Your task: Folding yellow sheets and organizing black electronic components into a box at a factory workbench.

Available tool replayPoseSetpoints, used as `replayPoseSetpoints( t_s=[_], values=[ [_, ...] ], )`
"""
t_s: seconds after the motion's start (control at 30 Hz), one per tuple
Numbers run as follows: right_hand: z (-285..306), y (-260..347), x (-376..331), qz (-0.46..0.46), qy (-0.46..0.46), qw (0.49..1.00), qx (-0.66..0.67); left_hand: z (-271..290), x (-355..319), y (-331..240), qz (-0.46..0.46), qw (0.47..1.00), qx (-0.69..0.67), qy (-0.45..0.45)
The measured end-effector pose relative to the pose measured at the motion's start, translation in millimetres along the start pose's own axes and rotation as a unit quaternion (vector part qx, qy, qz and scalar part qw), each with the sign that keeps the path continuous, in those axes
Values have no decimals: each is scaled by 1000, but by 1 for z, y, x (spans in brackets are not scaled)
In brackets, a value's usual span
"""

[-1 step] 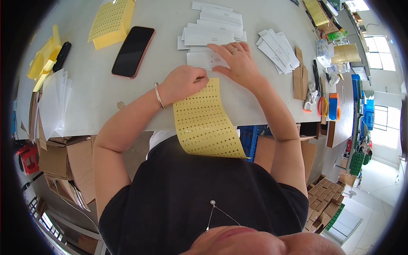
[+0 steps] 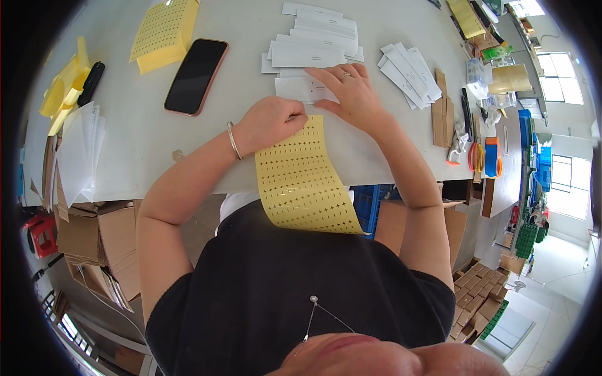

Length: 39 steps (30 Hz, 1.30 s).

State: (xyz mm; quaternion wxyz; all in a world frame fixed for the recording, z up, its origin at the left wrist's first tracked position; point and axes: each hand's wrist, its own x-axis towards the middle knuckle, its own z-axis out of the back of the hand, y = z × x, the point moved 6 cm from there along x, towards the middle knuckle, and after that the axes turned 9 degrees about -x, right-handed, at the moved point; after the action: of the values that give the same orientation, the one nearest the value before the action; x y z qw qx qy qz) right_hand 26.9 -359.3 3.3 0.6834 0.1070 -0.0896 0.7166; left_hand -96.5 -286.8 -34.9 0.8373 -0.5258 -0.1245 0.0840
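Observation:
A long yellow sticker sheet [image 2: 301,182] with rows of small dark marks hangs from the white table [image 2: 144,144] down over my lap. My left hand [image 2: 269,122], with a bangle on the wrist, is curled with its fingers pinched at the sheet's top edge. My right hand [image 2: 351,91], with a ring on one finger, lies flat with fingers spread on a white card [image 2: 300,89] just beyond the sheet. More white cards [image 2: 313,44] lie piled behind it, and another fanned stack of white cards [image 2: 407,69] lies to the right.
A black phone [image 2: 195,76] and a pile of yellow sheets [image 2: 164,31] lie at the left. Farther left are yellow strips [image 2: 63,88], a black marker [image 2: 91,81] and white papers [image 2: 78,153]. Cardboard pieces [image 2: 442,106], scissors [image 2: 473,153] and tape [image 2: 492,156] sit right. Cardboard boxes [image 2: 94,238] stand below left.

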Motion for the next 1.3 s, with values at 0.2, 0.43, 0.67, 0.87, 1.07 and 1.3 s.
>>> replayPoseSetpoints(
  t_s=[0.2,0.43,0.67,0.87,1.07,1.3],
  values=[
    [2,0,-14,42,-20,998,-42,-1,1,1,19,1000,-10,10],
    [20,-121,-72,-264,-61,950,-155,1,4,0,20,999,-28,-7],
    [23,1,-31,-44,-47,988,141,-1,3,-2,9,1000,-1,-10],
    [14,21,-26,28,-98,991,88,1,3,-2,-13,1000,1,-8],
    [20,16,-10,68,-102,989,81,5,5,7,93,988,-121,-15],
    [-15,-53,51,-78,-52,988,121,5,4,11,90,990,-111,-9]
  ],
)
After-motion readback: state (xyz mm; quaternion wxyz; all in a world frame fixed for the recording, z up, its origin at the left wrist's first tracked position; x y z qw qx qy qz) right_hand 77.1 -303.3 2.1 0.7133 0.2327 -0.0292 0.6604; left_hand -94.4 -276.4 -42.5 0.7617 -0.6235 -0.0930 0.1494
